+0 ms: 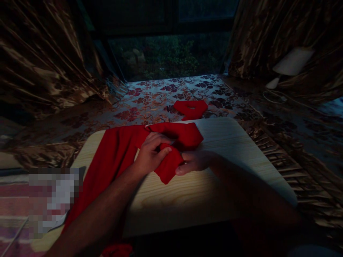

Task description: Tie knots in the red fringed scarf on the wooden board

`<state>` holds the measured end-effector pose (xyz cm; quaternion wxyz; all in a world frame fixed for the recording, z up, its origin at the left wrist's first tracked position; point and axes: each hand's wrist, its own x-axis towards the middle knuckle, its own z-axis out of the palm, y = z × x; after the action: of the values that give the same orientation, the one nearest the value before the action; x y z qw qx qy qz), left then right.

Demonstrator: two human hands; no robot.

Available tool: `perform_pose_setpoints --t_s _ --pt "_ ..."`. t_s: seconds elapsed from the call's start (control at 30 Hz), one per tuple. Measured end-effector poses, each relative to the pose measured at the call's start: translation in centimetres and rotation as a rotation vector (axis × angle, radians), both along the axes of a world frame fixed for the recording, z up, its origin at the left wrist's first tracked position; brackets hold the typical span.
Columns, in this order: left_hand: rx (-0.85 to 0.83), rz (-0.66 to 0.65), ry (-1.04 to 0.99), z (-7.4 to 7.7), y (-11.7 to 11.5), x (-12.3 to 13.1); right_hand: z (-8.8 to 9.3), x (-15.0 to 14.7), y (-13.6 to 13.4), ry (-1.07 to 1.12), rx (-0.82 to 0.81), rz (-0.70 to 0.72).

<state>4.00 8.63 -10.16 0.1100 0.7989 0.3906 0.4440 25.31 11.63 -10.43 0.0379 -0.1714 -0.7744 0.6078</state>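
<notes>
left hand [151, 155] fingers clamped on red cloth [112, 160] fold | right hand [193, 162] fingers pinching same fold | cloth mid-desk [227, 153], trailing to 7 o'clock | best: edges aligned, tension even

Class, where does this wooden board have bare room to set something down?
Bare: the wooden board right of the right hand, to its edge, and the strip from the left hand to the near edge. Crowded: the left side, under the red cloth.
</notes>
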Motion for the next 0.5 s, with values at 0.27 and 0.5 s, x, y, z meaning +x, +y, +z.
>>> perform_pose_setpoints --t_s 0.27,0.5 --pt "-0.521 0.409 0.593 2.6 -2.5 -2.5 0.0 0.4 -0.5 -0.084 -0.094 -0.201" --pt "-0.638 0.044 0.232 1.0 -5.4 -2.8 -0.4 0.9 0.2 -0.03 -0.153 -0.228"
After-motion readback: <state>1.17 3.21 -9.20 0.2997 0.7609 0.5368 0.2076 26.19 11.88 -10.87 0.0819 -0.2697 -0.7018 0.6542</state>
